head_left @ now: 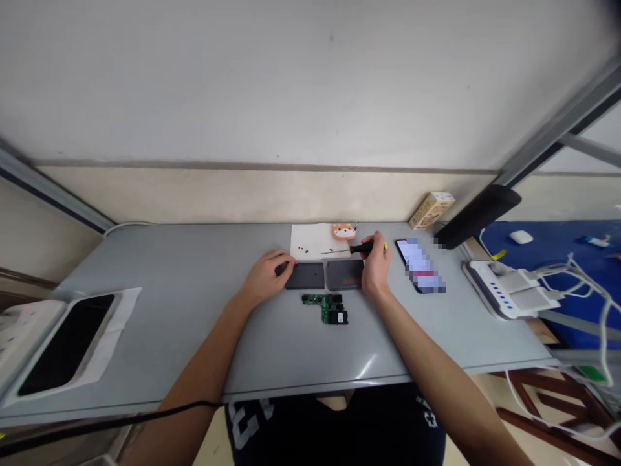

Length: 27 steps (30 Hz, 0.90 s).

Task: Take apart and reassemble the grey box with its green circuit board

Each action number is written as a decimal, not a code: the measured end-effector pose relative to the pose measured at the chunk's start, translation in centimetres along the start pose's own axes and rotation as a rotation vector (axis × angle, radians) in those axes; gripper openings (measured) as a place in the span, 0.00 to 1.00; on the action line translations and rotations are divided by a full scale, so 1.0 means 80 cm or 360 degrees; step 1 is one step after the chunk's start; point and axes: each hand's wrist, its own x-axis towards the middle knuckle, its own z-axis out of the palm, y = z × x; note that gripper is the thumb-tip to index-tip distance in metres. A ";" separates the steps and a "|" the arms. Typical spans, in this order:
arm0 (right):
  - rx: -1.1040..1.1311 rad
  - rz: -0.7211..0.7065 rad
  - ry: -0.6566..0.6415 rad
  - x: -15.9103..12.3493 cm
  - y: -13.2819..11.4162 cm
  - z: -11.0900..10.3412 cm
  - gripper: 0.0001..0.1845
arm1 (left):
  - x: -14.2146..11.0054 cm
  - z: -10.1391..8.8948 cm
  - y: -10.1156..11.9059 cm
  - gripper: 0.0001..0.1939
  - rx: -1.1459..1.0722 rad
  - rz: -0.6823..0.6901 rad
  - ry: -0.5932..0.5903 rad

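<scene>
Side by side on the desk lie two dark halves of a plastic case: a left shell and a right shell with faint reddish lettering. My left hand is curled at the left shell's upper left corner, fingertips together; something dark shows between thumb and fingers, its kind unclear. A screwdriver with a black and yellow handle is in my right hand, its thin shaft pointing left over white paper. That hand rests beside the right shell. Several tiny dark screws lie on the paper. Below the shells is a green circuit board.
An orange animal-faced case sits on the paper. Rightward are a lit phone, a small carton, a black upright object and a power strip with white cables. Another phone lies far left.
</scene>
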 end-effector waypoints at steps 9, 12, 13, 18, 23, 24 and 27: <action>-0.0106 -0.0159 -0.0052 -0.005 0.001 0.000 0.25 | 0.000 -0.002 0.001 0.14 0.0019 -0.0028 0.0005; -0.0101 -0.0215 -0.0028 -0.005 -0.005 -0.001 0.24 | -0.001 -0.004 0.001 0.16 0.0064 -0.0127 0.0019; -0.0089 -0.0236 -0.0016 -0.004 -0.008 -0.002 0.24 | -0.001 -0.005 0.001 0.16 0.0076 -0.0156 0.0012; -0.0007 -0.0282 0.0067 0.004 -0.019 -0.007 0.23 | -0.003 -0.009 -0.005 0.15 0.0116 -0.0265 -0.0043; -0.0026 -0.0284 0.0123 0.008 -0.020 -0.010 0.23 | -0.005 -0.011 -0.015 0.16 0.0162 -0.0346 -0.0052; -0.0053 -0.0295 0.0110 0.008 -0.019 -0.011 0.24 | -0.004 -0.011 -0.015 0.16 0.0164 -0.0350 -0.0058; -0.0160 -0.0367 0.0013 0.004 -0.015 -0.011 0.26 | -0.004 -0.011 -0.014 0.17 0.0166 -0.0360 -0.0079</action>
